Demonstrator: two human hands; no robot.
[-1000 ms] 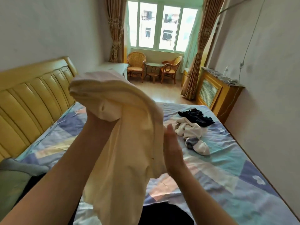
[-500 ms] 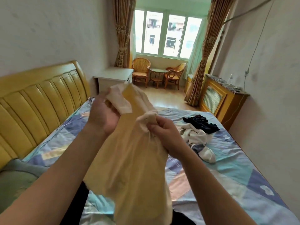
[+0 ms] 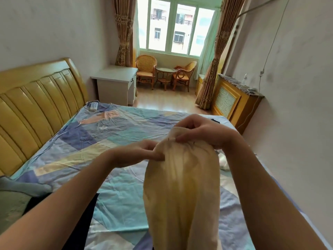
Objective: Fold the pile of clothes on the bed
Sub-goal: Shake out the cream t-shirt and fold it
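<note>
Both hands, left hand (image 3: 137, 153) and right hand (image 3: 200, 131), are pinching the top edge of a cream garment (image 3: 182, 186), fingers clamped on cloth. It is hanging above the bed (image 3: 115, 134). Probable next move: spreading it flat.

text: none legible | labels: none | signs: none

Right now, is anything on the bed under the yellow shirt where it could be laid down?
Nothing visible. Both hands, left and right, pinch the shirt above bare bedsheet. A remote lies far off by the headboard.
</note>
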